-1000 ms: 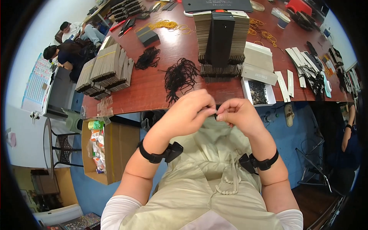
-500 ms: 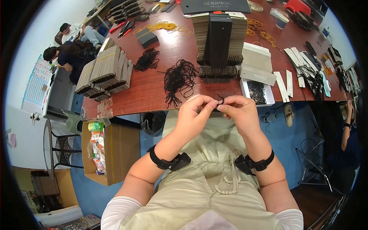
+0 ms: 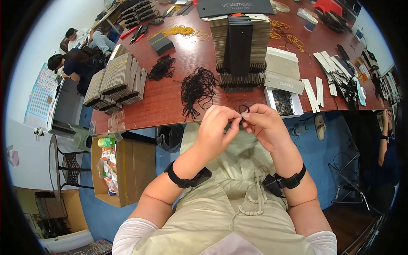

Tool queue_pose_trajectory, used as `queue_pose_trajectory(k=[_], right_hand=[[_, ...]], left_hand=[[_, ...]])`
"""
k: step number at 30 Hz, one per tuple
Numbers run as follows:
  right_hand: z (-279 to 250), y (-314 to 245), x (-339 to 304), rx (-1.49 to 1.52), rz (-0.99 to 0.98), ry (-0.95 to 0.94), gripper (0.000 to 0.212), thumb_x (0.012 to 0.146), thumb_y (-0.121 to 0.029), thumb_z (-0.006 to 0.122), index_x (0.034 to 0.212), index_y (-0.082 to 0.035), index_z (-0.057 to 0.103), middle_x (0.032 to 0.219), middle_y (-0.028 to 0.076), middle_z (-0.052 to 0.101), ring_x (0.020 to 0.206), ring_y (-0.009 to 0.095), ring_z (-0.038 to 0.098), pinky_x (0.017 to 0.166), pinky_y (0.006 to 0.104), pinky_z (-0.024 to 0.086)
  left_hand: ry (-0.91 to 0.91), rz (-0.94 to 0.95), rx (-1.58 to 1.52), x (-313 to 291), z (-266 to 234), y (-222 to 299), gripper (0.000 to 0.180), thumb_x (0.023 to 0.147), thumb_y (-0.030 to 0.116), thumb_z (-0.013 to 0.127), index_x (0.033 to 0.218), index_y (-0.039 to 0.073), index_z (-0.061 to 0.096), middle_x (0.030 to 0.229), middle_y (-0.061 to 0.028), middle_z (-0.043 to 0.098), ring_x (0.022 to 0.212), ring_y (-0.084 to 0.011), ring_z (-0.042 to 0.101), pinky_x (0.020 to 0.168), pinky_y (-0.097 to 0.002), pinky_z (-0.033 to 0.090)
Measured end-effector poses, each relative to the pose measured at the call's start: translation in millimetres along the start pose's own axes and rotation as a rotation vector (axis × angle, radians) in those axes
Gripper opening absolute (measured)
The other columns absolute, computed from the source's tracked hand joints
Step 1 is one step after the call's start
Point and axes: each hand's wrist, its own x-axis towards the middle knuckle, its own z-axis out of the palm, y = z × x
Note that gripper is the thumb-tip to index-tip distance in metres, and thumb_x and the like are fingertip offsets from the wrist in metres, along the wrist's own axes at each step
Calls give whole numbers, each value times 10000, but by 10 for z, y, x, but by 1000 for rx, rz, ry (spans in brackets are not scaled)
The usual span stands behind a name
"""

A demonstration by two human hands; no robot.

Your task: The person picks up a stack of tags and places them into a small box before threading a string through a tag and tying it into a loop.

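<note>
Just off the table's front edge, my left hand [image 3: 217,127] and my right hand [image 3: 264,126] meet fingertip to fingertip. Both pinch a thin black cord [image 3: 244,108], whose small loop stands up above the fingers; its ends are hidden in the grip. A tangled heap of black cords [image 3: 198,89] lies on the table beyond my left hand. Straight past both hands, a long black hang tag [image 3: 239,46] leans against tall stacks of tags [image 3: 260,42]. Near my right hand sits a white box [image 3: 283,102] of small dark pieces.
On the reddish table [image 3: 157,100] are bundled tag stacks [image 3: 117,76] at left, a second cord heap [image 3: 162,68], yellow rubber bands [image 3: 180,30] and white tags [image 3: 311,94] at right. A cardboard box [image 3: 135,170] stands below left. Other people sit at far left and right.
My fingers have shifted around the cord: the left hand is turned more inward, the right fingers are spread a little more, and the loop stands higher. The table things have not moved.
</note>
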Motion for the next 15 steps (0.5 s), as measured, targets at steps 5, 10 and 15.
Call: queue_pose_trajectory(k=[5,10,15], right_hand=[[-56,75,25,98,-3,-47,81,812,-20,673,786,-27,597,769,65,635,654,128,584,594,245,471],[-34,43,19,9,-98,-24,103,786,22,684,757,-20,595,804,88,647,670,130,578,601,246,467],[-49,43,13,-136,-200,-24,112,766,47,680,753,-16,588,819,86,652,685,126,582,607,248,469]], left_hand=[[8,8,-71,-23,-46,0,147,759,-15,653,897,12,612,861,-91,616,751,-231,578,680,-319,453],[-189,-514,-515,-122,-90,-90,154,831,-10,640,979,-35,674,922,-73,651,776,-102,586,696,-232,468],[-166,-664,-597,-97,-82,-87,99,824,-5,662,916,-35,683,856,-51,645,742,-85,580,663,-209,453]])
